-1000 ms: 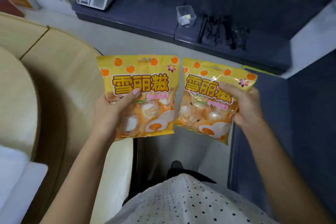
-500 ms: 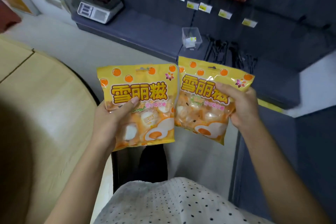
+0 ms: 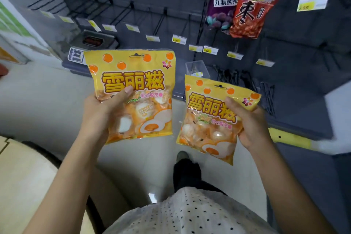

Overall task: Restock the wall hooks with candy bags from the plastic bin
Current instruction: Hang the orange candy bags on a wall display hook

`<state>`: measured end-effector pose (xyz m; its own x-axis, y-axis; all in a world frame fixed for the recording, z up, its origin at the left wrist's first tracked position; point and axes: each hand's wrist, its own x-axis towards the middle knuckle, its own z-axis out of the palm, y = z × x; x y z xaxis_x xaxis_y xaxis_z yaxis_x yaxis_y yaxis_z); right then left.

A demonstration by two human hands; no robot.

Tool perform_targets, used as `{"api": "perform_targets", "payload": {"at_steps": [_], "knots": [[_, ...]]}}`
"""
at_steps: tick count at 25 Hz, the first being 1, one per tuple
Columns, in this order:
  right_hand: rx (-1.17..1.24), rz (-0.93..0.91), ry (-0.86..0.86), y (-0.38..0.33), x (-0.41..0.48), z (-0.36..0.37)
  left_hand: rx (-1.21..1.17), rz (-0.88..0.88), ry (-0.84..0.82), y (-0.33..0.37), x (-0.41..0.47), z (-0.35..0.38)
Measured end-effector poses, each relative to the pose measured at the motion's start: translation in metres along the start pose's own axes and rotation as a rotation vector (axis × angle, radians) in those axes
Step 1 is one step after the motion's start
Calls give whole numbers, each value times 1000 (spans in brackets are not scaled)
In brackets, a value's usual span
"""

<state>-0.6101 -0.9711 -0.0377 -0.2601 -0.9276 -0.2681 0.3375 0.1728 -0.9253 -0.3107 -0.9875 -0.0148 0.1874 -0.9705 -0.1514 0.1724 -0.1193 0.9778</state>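
Observation:
My left hand (image 3: 98,114) grips a yellow candy bag (image 3: 140,74) upright by its left side, thumb across the front. In my right hand (image 3: 250,125) is a second, matching yellow candy bag (image 3: 207,123), held lower, tilted, with the thumb on its front. Each bag has a hang hole at its top edge. Ahead, the dark wall panel carries rows of bare wire hooks (image 3: 121,15) with yellow price tags. The plastic bin is not in view.
A purple snack bag (image 3: 220,11) and a red snack bag (image 3: 250,15) hang on hooks at upper right. A scale (image 3: 89,45) and a small clear box (image 3: 196,68) sit on the low dark shelf. Loose black hooks (image 3: 247,83) lie on that shelf. A beige counter (image 3: 24,176) curves at lower left.
The view has tilted up and closer to the hook wall. My left hand has raised its bag higher; the two bags have moved apart.

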Motion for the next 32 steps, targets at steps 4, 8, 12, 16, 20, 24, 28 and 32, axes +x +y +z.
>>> {"api": "perform_targets", "payload": {"at_steps": [4,8,12,16,20,24,28,32], "knots": [[-15,-36,-8,-22,85,29,-37,2,21,6,73,27],[-41,-128,-41,-67,156,72,-86,-1,44,24,130,42],[-39,-306,-93,-111,212,125,-105,45,31,45,184,41],[-42,-401,-132,-143,257,186,-105,138,-47,74,256,27],[8,-432,-127,-170,286,250,-91,241,-179,124,335,9],[53,-482,-79,-205,298,305,-71,323,-272,185,405,-3],[60,-592,-59,-251,299,337,-81,422,-402,234,446,5],[95,-710,-99,-313,302,355,-83,470,-446,267,481,21]]}}
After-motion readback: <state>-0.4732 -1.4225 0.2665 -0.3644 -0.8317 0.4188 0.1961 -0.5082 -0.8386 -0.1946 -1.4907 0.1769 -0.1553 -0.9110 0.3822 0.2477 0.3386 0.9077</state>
